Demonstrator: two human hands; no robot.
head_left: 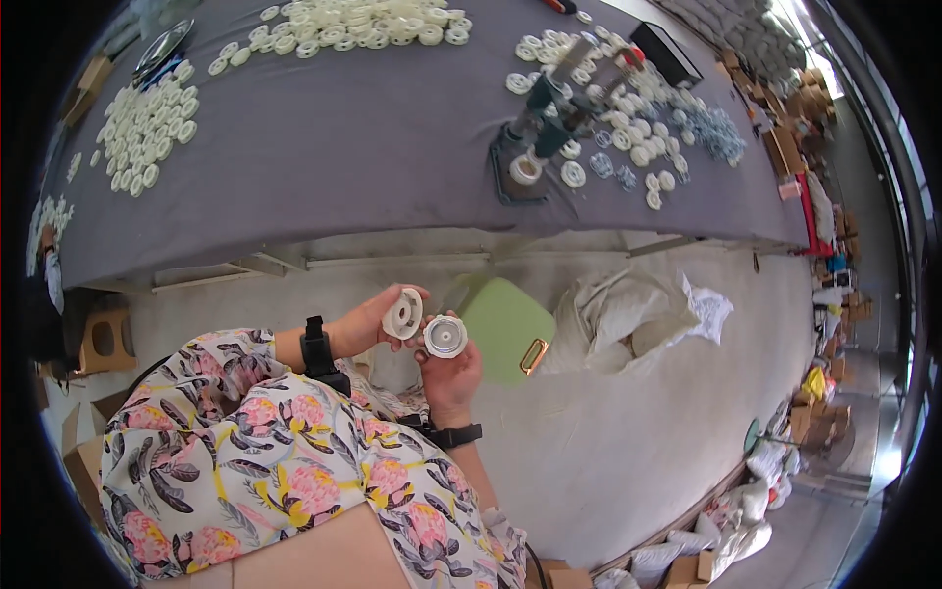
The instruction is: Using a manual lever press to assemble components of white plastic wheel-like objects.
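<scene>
My left hand [378,322] grips a white round plastic ring part [403,313], held on edge. My right hand [450,373] holds a second round part [445,336], white with a grey metallic centre, just right of the first. The two parts nearly touch in front of my lap, below the table's edge. Both wrists wear black bands. My lap is covered by floral cloth [294,461].
A long table with a grey cloth [343,147] carries heaps of white rings [147,128], more rings [638,108] and a small press tool [545,123]. A green stool [505,329] and white sacks [628,314] are on the floor. Cardboard boxes [805,98] stand at right.
</scene>
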